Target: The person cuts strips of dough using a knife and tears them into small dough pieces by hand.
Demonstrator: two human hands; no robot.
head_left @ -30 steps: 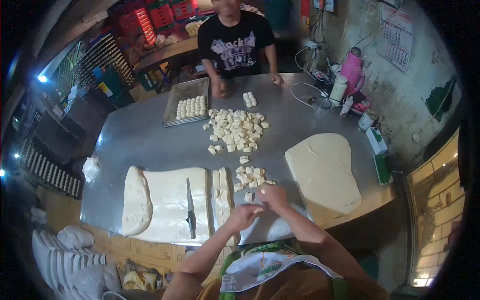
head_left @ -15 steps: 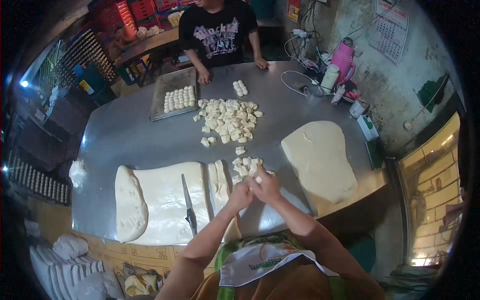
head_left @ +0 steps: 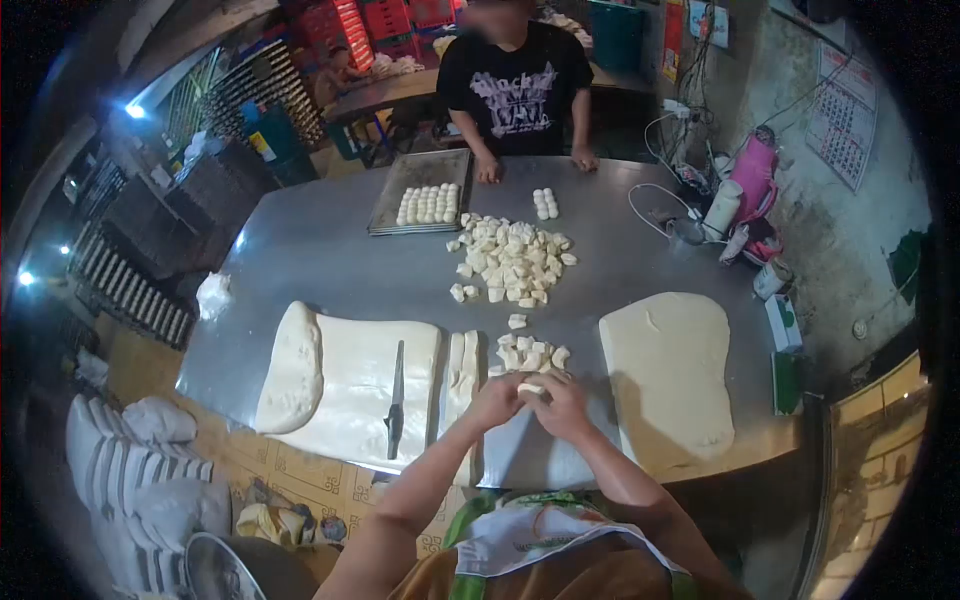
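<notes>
My left hand [head_left: 496, 402] and my right hand [head_left: 562, 406] meet over the near edge of the steel table, fingers curled in. A pale dough piece [head_left: 532, 388] shows between them, gripped by both. Just beyond my fingers lies a small pile of cut dough pieces [head_left: 527, 354]. Left of my hands are narrow dough strips [head_left: 463, 362] beside a broad dough slab [head_left: 350, 365] with one edge folded over. A long knife [head_left: 397, 390] with a dark handle rests on that slab. Another flat dough sheet [head_left: 670, 375] spreads out to my right.
A larger heap of dough pieces [head_left: 512, 258] sits mid-table. Behind it stands a tray [head_left: 390, 205] of rounded dough balls [head_left: 428, 204], with more balls [head_left: 545, 203] nearby. Another person [head_left: 515, 95] leans on the far edge. A pink thermos [head_left: 752, 175] and bottles line the right side.
The camera view has shifted, so the table sits further right. My hands have parted slightly at the fingertips, and the dough piece between them shows more clearly.
</notes>
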